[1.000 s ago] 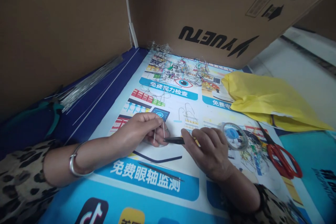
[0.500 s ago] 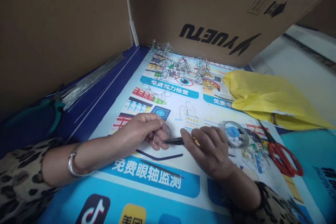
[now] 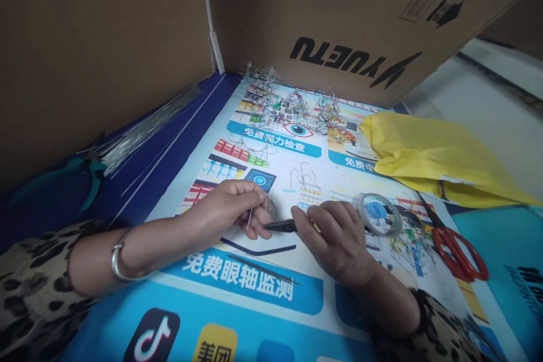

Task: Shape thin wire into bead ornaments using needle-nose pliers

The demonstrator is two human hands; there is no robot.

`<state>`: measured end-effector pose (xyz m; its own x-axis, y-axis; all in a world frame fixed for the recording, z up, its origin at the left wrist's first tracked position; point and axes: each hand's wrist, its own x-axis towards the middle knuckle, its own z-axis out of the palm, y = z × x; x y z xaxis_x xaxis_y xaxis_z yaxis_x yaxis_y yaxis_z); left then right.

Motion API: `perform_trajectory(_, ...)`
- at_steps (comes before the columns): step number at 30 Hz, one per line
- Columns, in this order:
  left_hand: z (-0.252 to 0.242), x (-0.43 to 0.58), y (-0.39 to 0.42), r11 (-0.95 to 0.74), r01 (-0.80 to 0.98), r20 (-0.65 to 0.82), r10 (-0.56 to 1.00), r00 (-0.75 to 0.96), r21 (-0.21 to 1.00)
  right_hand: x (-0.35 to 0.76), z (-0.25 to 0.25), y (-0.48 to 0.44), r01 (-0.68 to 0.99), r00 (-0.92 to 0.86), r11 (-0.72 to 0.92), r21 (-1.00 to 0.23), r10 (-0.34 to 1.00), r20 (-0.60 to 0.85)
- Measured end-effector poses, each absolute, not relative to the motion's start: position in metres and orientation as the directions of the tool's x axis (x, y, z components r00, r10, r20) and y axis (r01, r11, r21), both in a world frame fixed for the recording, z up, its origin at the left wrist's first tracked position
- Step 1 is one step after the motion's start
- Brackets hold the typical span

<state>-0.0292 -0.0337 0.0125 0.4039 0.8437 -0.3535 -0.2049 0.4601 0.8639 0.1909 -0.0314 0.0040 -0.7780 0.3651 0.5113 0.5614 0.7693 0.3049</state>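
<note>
My left hand (image 3: 235,206) pinches a thin bent wire (image 3: 249,219) between thumb and forefinger, its other fingers curled below. Its two ends hang down from the fingertips. My right hand (image 3: 337,240) is wrapped round dark-jawed pliers (image 3: 280,227), whose tip points left and lies close to the fingers of my left hand. Whether the tip touches the wire is too small to tell. Several bent wire pieces (image 3: 303,175) lie on the printed sheet (image 3: 292,308) behind my hands.
Straight wires (image 3: 148,127) and teal-handled pliers (image 3: 91,186) lie at the left. Tangled wire shapes (image 3: 297,104) sit at the back before a cardboard box (image 3: 271,17). At the right are a tape roll (image 3: 379,215), red scissors (image 3: 460,254) and a yellow bag (image 3: 441,158).
Both hands have hardly moved; my right hand and the pliers have shifted very slightly upward and to the left. The wire remains in my left fingers.
</note>
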Motion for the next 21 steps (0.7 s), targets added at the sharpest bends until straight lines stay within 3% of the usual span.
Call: perform_trajectory(21, 0.0175, -0.0273, -0.0314, 0.435, -0.135, -0.365, 0.858, 0.362, 0.89, 0.1883, -0.002, -0.0312, 0.552, -0.789, 0.794, 0.254, 0.399, 0.467)
